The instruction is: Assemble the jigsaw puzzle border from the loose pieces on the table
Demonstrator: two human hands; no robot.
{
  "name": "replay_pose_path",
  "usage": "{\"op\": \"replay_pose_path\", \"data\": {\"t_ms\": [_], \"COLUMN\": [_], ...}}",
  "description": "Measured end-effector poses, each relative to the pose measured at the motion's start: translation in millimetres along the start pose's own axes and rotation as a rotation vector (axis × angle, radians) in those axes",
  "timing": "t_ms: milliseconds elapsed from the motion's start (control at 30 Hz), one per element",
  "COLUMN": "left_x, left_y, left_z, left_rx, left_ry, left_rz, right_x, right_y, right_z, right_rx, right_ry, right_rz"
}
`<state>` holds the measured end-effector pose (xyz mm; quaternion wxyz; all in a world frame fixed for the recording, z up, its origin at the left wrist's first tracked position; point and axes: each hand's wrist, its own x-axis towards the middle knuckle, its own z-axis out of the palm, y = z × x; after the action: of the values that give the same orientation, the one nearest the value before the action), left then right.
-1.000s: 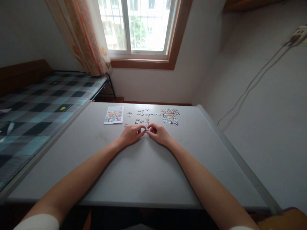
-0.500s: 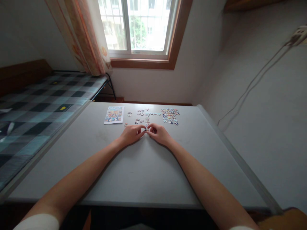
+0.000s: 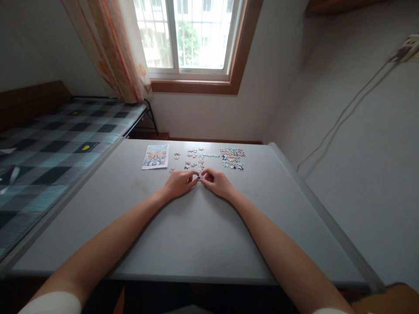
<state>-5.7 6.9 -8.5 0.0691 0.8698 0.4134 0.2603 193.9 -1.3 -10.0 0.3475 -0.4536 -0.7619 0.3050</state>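
Both hands meet at the lower end of a joined puzzle strip (image 3: 200,162), which runs toward me from a row of pieces (image 3: 211,155). My left hand (image 3: 180,183) is closed, its thumb and forefinger pinching a small puzzle piece (image 3: 200,177) from the left. From the right, my right hand (image 3: 216,182) pinches at the same spot with its fingertips. Whether one piece or two lie between the hands is too small to tell. Small groups of loose pieces (image 3: 192,152) lie left of the strip, and a denser pile (image 3: 232,157) is to its right.
A printed picture sheet (image 3: 156,157) lies at the back left of the grey table (image 3: 183,244). Beyond the table's left edge is a bed with a checked cover (image 3: 65,135). A window (image 3: 203,39) and a curtain (image 3: 114,52) are behind; a cable (image 3: 347,115) hangs on the right wall.
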Motion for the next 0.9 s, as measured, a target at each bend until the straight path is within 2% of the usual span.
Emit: {"op": "replay_pose_path", "data": {"t_ms": [900], "left_x": [0.6], "left_y": [1.5], "left_z": [-1.0], "left_rx": [-0.007], "left_ry": [-0.010], "left_rz": [-0.017], "right_x": [0.2], "right_y": [0.7], "right_z": [0.5], "right_rx": [-0.017], "right_ry": [-0.001], "right_rz": [-0.005]}}
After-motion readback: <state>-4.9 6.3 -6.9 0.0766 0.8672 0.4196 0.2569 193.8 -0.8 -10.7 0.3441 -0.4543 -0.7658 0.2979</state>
